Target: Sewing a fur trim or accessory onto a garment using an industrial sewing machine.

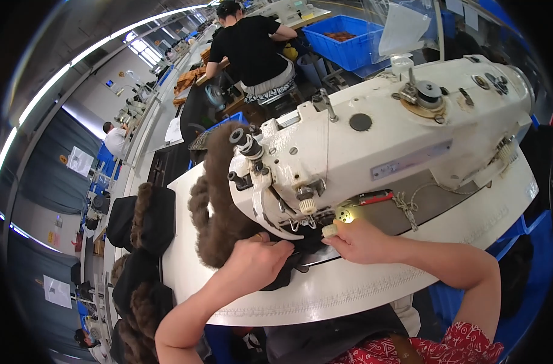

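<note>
A white sewing machine (pixel 385 151) stands on a pale table with a ruler strip (pixel 215 291). Black fabric (pixel 276 279) lies under its needle area, joined by or overlapping a brown fur strip (pixel 208 236) curving up at the left. My left hand (pixel 258 259) is closed on the black fabric, left of the needle. My right hand (pixel 355 241) is pinched beside the presser foot and a small white knob (pixel 329 231); what it holds is hard to make out. A small lit lamp (pixel 344 215) and red-handled tool (pixel 373 198) sit just beyond it.
Black pieces with brown fur (pixel 155 215) are piled left. A blue bin (pixel 343 39) stands behind the machine, another (pixel 519 291) at lower right. A co-worker in black (pixel 246 48) sits ahead; a person in white (pixel 115 142) works farther left.
</note>
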A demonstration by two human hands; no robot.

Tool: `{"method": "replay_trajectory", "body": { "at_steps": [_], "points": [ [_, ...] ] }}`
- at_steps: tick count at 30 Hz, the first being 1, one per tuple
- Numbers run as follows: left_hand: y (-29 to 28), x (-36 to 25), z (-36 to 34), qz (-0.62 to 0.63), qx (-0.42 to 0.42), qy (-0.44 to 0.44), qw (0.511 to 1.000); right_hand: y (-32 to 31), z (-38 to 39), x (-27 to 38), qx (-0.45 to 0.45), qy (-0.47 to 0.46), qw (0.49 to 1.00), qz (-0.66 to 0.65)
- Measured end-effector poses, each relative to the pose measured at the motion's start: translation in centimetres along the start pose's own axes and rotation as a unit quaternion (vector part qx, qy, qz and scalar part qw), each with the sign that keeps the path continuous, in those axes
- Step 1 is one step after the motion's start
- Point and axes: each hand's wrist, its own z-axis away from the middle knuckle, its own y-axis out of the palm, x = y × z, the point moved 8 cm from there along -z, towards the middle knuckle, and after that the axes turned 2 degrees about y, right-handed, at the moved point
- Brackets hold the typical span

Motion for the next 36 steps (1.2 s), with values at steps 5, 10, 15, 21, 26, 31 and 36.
{"method": "replay_trajectory", "body": {
  "at_steps": [5,10,15,21,26,31,36],
  "points": [
    [-1.7,-0.2,-0.5,0.094,-0.124,-0.032,0.987,0.0,0.0,0.6,0.006,0.009,1.000,-0.028],
    [-1.3,-0.4,-1.7,0.034,-0.100,-0.074,0.992,-0.9,1.3,0.8,-0.087,-0.019,0.994,-0.069],
    [-0.3,-0.8,-1.8,-0.003,-0.119,-0.090,0.989,-1.1,2.5,1.2,-0.135,-0.100,0.986,0.019],
    [-0.1,-0.7,-1.4,-0.002,-0.140,-0.108,0.984,0.4,2.7,3.5,-0.115,-0.205,0.949,0.209],
    [-0.2,0.3,-0.9,0.048,-0.173,-0.134,0.974,-0.2,1.2,3.0,-0.083,-0.163,0.969,0.163],
    [-0.2,0.6,-1.0,0.059,-0.155,-0.165,0.972,0.2,-0.3,2.5,-0.048,-0.145,0.975,0.164],
    [-0.2,0.3,-1.8,0.064,-0.118,-0.165,0.977,0.4,-0.8,2.1,-0.043,-0.133,0.977,0.159]
  ]
}}
